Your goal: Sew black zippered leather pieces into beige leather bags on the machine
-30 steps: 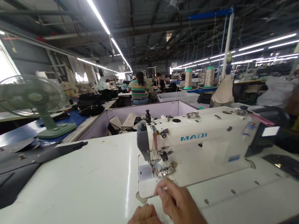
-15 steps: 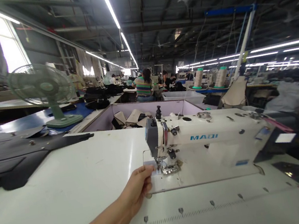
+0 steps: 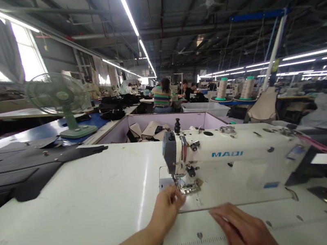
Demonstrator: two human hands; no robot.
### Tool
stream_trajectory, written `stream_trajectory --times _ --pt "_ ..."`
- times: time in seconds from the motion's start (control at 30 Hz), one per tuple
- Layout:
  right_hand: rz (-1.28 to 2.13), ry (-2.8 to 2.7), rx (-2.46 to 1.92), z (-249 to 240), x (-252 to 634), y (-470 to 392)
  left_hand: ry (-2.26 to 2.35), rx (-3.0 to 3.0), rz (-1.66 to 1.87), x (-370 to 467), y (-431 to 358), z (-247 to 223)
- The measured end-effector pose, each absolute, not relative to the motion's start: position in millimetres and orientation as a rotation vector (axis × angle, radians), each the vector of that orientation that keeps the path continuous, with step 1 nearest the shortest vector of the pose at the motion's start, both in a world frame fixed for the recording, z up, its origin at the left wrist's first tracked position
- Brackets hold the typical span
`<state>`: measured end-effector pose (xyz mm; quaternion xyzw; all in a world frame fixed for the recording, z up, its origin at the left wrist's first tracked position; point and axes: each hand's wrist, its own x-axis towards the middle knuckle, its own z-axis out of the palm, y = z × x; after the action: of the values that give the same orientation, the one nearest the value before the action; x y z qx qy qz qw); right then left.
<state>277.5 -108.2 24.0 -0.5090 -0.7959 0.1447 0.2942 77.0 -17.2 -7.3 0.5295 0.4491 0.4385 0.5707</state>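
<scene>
A white sewing machine (image 3: 228,162) marked MAQI stands on the white table (image 3: 101,198). My left hand (image 3: 166,207) is at its needle area, with thumb and fingertips pinched together just in front of the metal presser foot (image 3: 191,187). Whatever the pinch holds, if anything, is too small to make out. Lower right, in front of the machine bed, my right hand (image 3: 245,225) points its bent fingers leftward. Its fingers are slightly apart, and nothing shows in them. The left fingers partly cover the needle plate (image 3: 165,183).
Dark fabric pieces (image 3: 22,173) lie on the table's left side. A green fan (image 3: 65,100) stands behind them. Beyond the machine is a pale bin (image 3: 118,131) holding cut pieces (image 3: 152,129). Thread cones (image 3: 222,89) stand at the back right. A co-worker in a striped top (image 3: 161,96) sits farther off.
My right hand has come into view at the lower right. My left hand has shifted slightly right, nearer the front of the presser foot. The camera view has shifted slightly.
</scene>
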Motion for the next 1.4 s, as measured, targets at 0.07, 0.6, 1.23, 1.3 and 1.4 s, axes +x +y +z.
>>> stream_trajectory --times 0.07,0.6,1.23,1.3,1.4 --pt "0.231 -2.086 -1.188 28.6 251.4 -75.8 1.022 1.372 1.036 76.2 -32.9 -6.3" --pt "0.037 -2.18 -1.188 -41.0 217.8 -67.0 0.632 0.837 0.935 47.2 -32.3 23.6" --pt "-0.666 -2.46 -1.646 38.3 206.0 -21.9 1.186 0.954 1.033 94.8 21.7 -22.3" --pt "-0.703 -2.452 -1.664 37.4 204.9 -23.2 1.225 0.995 1.016 94.9 23.0 -24.4" --pt "-0.753 -2.412 -1.684 34.7 206.7 -24.7 1.278 1.084 1.013 95.7 25.6 -28.8"
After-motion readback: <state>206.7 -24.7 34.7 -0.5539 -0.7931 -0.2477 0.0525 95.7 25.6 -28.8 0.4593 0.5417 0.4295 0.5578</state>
